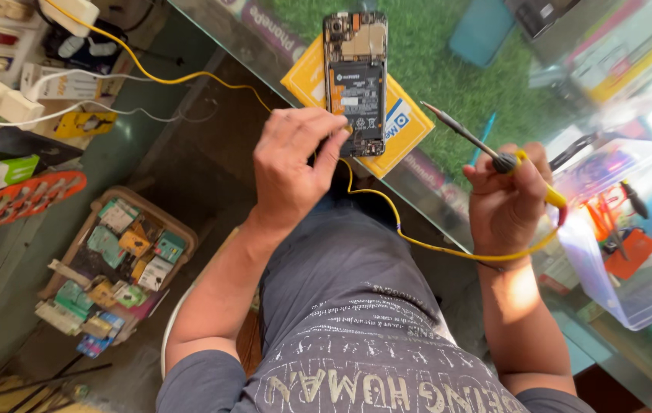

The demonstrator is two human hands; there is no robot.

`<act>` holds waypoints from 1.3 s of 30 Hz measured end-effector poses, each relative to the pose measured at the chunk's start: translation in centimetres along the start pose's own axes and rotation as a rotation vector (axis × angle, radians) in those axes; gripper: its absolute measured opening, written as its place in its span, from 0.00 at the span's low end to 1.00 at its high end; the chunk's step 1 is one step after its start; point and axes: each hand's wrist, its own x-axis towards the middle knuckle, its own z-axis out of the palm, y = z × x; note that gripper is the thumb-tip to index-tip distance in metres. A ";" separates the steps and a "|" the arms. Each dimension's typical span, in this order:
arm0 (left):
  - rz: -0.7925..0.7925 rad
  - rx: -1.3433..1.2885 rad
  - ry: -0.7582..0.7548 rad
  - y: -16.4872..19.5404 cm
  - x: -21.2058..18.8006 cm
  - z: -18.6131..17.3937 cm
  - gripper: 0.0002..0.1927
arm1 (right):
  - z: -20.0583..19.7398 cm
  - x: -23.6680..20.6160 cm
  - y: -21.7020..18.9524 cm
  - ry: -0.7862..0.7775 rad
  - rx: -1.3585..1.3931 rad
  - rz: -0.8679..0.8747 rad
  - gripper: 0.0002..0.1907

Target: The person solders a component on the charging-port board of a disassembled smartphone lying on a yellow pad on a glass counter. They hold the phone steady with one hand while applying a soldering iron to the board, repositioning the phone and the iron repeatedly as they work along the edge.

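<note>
An opened phone (pixel 355 80) with its back cover off shows a black battery and bare circuit boards. My left hand (pixel 295 164) grips its lower end and holds it upright over a yellow packet (pixel 402 122) on the glass counter. My right hand (pixel 506 199) holds a yellow-handled soldering iron (pixel 487 149), its metal tip pointing up and left toward the phone but apart from it. The iron's yellow cord (pixel 418 243) runs across my lap and away to the upper left.
The glass counter (pixel 448 206) covers green matting. A clear plastic box (pixel 624 245) of tools stands at the right. On the floor at left sits a tray (pixel 115 260) of small boxes, with an orange rack (pixel 20 200) and chargers (pixel 4 103) beyond.
</note>
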 end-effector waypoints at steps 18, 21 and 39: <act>0.110 0.098 -0.258 -1.0 -1.7 2.0 0.16 | -3.2 -4.0 2.4 0.042 -0.298 -0.248 0.18; 0.113 0.100 -0.281 -1.5 -1.8 2.0 0.16 | -3.4 -4.0 2.9 0.043 -0.348 -0.285 0.19; 0.368 0.214 -0.381 -3.7 0.6 2.5 0.11 | -5.4 -3.9 4.2 0.044 -0.457 -0.341 0.21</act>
